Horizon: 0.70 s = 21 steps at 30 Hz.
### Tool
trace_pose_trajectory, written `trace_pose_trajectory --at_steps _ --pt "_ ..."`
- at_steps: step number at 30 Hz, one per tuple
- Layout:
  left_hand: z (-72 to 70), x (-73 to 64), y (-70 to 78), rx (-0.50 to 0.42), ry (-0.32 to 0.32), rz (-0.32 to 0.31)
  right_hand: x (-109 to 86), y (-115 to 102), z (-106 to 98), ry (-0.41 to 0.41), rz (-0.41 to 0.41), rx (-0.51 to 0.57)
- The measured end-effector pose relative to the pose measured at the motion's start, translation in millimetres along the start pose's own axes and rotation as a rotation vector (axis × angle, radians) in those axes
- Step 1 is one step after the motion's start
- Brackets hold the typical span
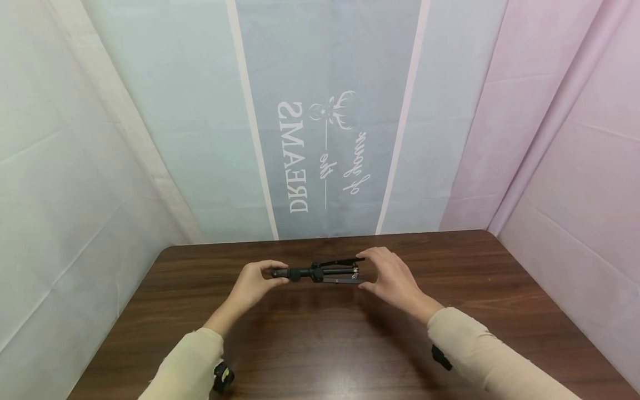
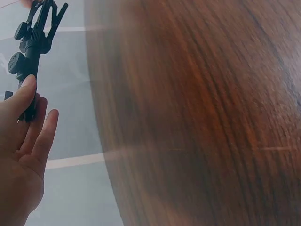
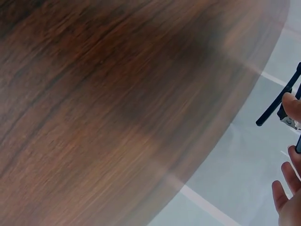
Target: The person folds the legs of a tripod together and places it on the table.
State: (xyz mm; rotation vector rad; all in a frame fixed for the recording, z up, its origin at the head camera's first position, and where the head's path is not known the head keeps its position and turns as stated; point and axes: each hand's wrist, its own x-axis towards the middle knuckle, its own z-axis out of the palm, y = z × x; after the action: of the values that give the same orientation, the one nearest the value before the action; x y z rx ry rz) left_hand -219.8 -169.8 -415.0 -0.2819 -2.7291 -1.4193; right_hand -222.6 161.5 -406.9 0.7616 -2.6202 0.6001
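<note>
A small black tripod (image 1: 302, 273) is held sideways over the table, its legs partly spread toward the right. My left hand (image 1: 251, 285) pinches the head end between thumb and fingers. In the left wrist view, round knobs (image 2: 16, 63) stick out from the tripod's side near the thumb. At the other end, my right hand (image 1: 394, 279) grips the leg tips, with the thumb on the near side and a finger on the far side. One leg (image 3: 274, 107) angles out past the thumb in the right wrist view, beside a silvery metal piece (image 3: 288, 122).
The brown wood-grain table (image 1: 320, 339) has rounded far corners. Behind it hangs a blue-grey cloth backdrop (image 1: 330, 66) with mirrored white lettering, and pale cloth walls (image 1: 60, 183) flank both sides. Dark wrist-worn devices (image 1: 223, 378) show beneath the sleeves.
</note>
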Motion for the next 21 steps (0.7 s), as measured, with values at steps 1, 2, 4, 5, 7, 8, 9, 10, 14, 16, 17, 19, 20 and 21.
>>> trace_pose_trajectory --at_steps 1,2,4,5,7,8,9,10,14,16,17,19,20,21 --pt "1.1 -0.2 -1.4 0.013 -0.007 0.004 0.0 1.2 1.3 -0.006 -0.003 -0.001" --pt "2.2 -0.1 -2.7 0.026 -0.015 0.008 0.0 2.6 2.9 -0.013 -0.002 -0.002" --pt "4.7 0.4 -5.8 0.06 -0.032 0.017 -0.1 5.4 6.6 -0.023 -0.009 -0.009" --pt "6.0 0.6 -7.2 0.08 -0.039 0.023 -0.2 7.0 8.8 -0.027 -0.013 -0.014" --pt "8.5 1.2 -9.9 0.112 -0.054 0.029 -0.4 9.6 13.2 -0.033 -0.022 -0.028" --pt "9.7 1.8 -11.6 0.123 -0.063 0.029 -0.6 11.0 15.5 -0.037 -0.025 -0.035" --pt "10.9 2.2 -13.2 0.136 -0.069 0.029 -0.9 12.2 17.8 -0.04 -0.029 -0.043" --pt "11.9 2.5 -14.5 0.147 -0.076 0.028 -1.2 13.3 19.7 -0.045 -0.031 -0.049" --pt "14.8 4.2 -19.5 0.186 -0.1 0.029 -2.1 16.7 26.0 -0.056 -0.034 -0.071" --pt "15.7 4.6 -20.7 0.196 -0.111 0.03 -2.0 17.8 28.2 -0.057 -0.037 -0.081" --pt "16.1 5.0 -21.3 0.198 -0.115 0.029 -2.0 18.5 29.6 -0.052 -0.041 -0.088" --pt "17.2 5.8 -22.4 0.201 -0.118 0.028 -1.7 19.7 31.6 -0.047 -0.048 -0.097" --pt "17.9 6.3 -23.0 0.203 -0.117 0.028 -1.6 20.2 32.3 -0.045 -0.052 -0.099" --pt "18.5 7.0 -23.6 0.205 -0.116 0.029 -1.5 20.8 33.1 -0.043 -0.055 -0.1"
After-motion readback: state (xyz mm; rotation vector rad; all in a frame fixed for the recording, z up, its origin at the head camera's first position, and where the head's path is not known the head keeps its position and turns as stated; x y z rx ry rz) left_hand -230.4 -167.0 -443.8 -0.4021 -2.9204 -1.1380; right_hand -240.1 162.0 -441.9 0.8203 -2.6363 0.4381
